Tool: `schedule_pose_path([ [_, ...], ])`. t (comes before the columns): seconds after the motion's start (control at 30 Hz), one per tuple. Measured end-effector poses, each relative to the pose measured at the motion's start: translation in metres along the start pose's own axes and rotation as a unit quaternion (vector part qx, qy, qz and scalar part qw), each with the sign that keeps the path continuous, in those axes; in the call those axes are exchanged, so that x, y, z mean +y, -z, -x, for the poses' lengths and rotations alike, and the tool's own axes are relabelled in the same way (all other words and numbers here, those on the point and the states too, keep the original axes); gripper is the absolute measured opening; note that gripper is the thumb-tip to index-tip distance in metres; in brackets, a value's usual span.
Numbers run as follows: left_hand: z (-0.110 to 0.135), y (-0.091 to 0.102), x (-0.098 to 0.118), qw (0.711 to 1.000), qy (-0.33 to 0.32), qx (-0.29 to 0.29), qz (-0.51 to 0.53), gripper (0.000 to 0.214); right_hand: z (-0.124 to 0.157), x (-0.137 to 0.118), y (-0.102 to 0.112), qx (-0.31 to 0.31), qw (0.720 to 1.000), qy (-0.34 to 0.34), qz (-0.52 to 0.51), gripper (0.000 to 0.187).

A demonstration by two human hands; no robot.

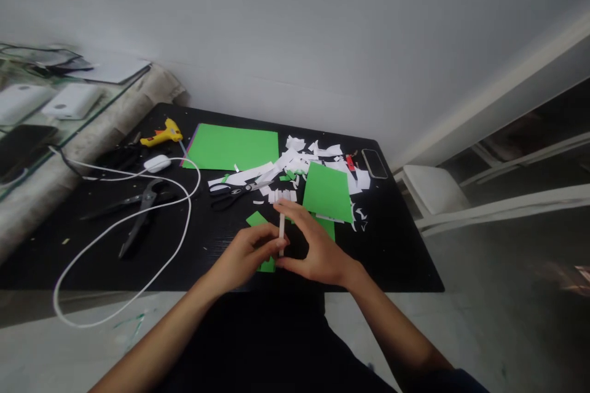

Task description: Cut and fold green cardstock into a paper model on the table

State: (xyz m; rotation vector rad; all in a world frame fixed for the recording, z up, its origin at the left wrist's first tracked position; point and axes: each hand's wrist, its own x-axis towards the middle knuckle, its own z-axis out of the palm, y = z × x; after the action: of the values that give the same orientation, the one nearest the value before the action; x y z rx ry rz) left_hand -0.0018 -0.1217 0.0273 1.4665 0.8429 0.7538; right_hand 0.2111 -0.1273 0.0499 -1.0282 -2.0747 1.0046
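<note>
Both my hands meet over the near middle of a black table (396, 258). A thin white paper strip (281, 228) stands upright between them. My left hand (251, 250) pinches it with curled fingers. My right hand (313, 245) curves around its other side, thumb low and fingers touching the strip's top. Small green paper pieces (257, 218) lie under and beside the hands. A green sheet (327, 191) lies just beyond my right hand.
A big green sheet (233, 146), white scraps (299, 163), black scissors (233, 191), pliers (138, 209), a yellow glue gun (162, 133), a white cable (120, 227) and a phone (374, 163) lie on the table. A glass shelf (41, 104) stands left, a white chair (431, 187) right.
</note>
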Motion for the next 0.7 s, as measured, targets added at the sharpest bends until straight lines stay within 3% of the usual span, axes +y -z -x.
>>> schedule_pose_path([
  [0.1, -0.001, -0.003, 0.001, 1.000, -0.010, -0.006, -0.006, 0.031, -0.003, 0.003, -0.001, 0.008, 1.000, -0.005, -0.011, 0.081],
  [0.27, -0.001, 0.000, 0.003, 0.999, -0.035, -0.017, -0.037, 0.028, -0.002, 0.009, -0.002, 0.049, 0.992, -0.062, -0.098, 0.077],
  [0.4, 0.007, 0.005, 0.006, 1.000, -0.011, -0.029, -0.002, 0.022, -0.002, 0.008, -0.002, 0.050, 0.985, -0.087, -0.141, 0.068],
  [0.53, 0.011, 0.006, 0.003, 0.999, -0.002, -0.032, 0.004, 0.019, -0.004, 0.011, -0.005, 0.048, 0.961, -0.132, -0.238, 0.065],
  [0.7, 0.006, 0.005, -0.004, 0.998, -0.044, 0.003, -0.050, 0.009, -0.007, 0.019, -0.010, 0.066, 0.940, -0.165, -0.292, 0.061],
])
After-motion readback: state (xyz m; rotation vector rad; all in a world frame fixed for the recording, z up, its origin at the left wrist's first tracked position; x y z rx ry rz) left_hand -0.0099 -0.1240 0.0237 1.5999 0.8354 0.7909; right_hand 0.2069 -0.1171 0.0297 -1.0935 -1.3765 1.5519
